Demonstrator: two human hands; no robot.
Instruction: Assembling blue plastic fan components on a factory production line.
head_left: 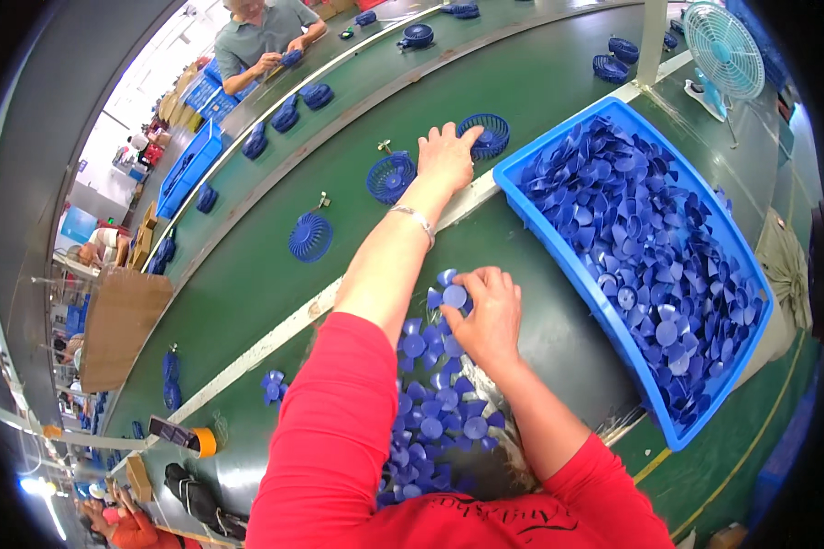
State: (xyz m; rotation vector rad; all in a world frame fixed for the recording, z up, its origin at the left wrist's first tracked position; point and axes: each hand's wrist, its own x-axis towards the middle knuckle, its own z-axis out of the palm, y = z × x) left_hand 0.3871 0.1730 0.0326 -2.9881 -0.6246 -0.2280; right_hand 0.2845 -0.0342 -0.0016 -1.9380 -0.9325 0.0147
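Observation:
My left hand (446,157) reaches far over the green belt, palm down, fingers apart. Its thumb is at the near-left edge of a round blue fan cage (485,135); I cannot tell if it touches. Just left of that wrist lies another blue fan cage (391,177) with a small part on a wire, and farther left a third fan cage (310,238). Nearer to me, my right hand (491,316) pinches a blue fan blade (453,296) by its edge. Below it, many loose fan blades (430,427) lie heaped on the bench.
A big blue crate (572,265) full of fan blades stands at the right. Behind it is a light-blue desk fan (725,50). A white rail (275,340) edges the belt. Across the belt, a person (265,41) handles a blue part. An orange tape roll (205,442) sits at left.

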